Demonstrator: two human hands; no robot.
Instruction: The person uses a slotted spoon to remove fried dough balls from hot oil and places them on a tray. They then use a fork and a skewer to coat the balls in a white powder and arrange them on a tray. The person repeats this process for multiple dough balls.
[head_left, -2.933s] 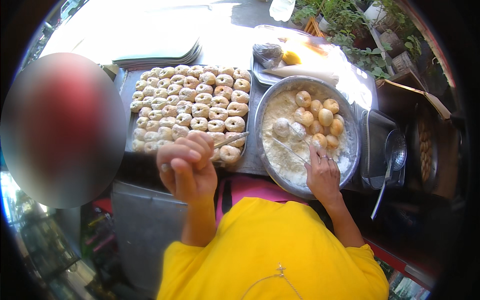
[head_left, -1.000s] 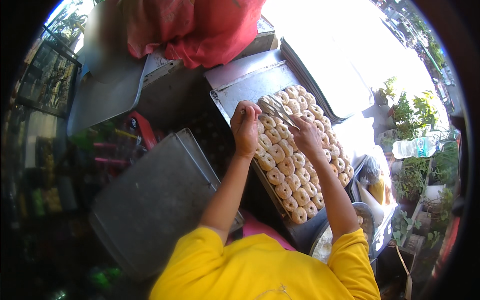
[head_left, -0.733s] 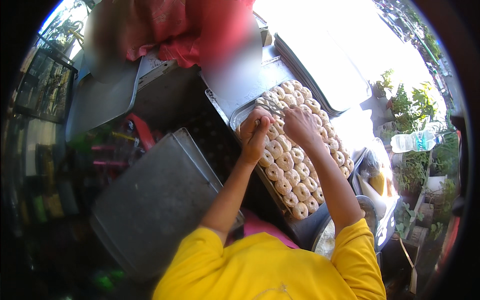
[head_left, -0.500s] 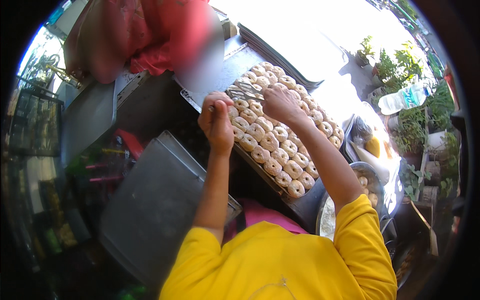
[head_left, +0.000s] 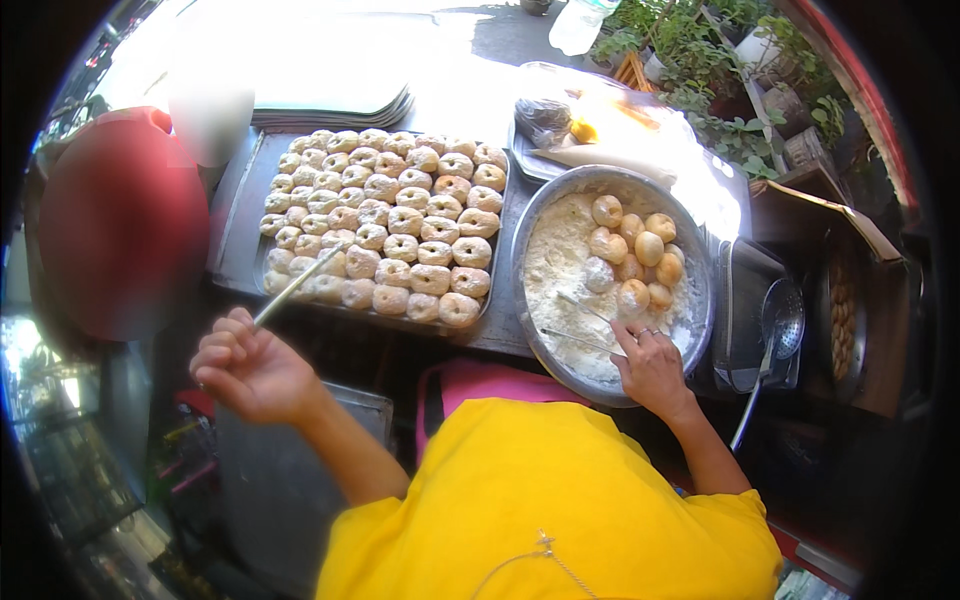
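In my left hand (head_left: pixel 248 370), curled fingers grip a thin pale stick (head_left: pixel 300 285) that points up toward the tray's front left corner. Metal tongs (head_left: pixel 572 342) are in my right hand (head_left: pixel 650 370), their two arms apart over white powder (head_left: pixel 550 255) in a wide metal bowl (head_left: pixel 522 290). Nothing sits between the tong tips. Several round golden buns (head_left: pixel 630 240), some dusted white, lie in the bowl just beyond the tongs. Left of the bowl, rows of powdered ring doughnuts (head_left: pixel 400 220), with small holes in their middles, fill a rectangular tray (head_left: pixel 400 325).
Stacked flat trays (head_left: pixel 400 108) stand behind the doughnuts. Plastic bags (head_left: pixel 545 120) lie behind the bowl, near a clear bottle (head_left: pixel 577 27) and potted plants. A skimmer (head_left: pixel 783 310) leans to the bowl's right. Something red and blurred (head_left: pixel 130 220) is at the left.
My view has turned to the right. My right hand has moved with the tongs from above the doughnuts to the powder bowl. The left hand has moved away from the tray, still holding the stick.
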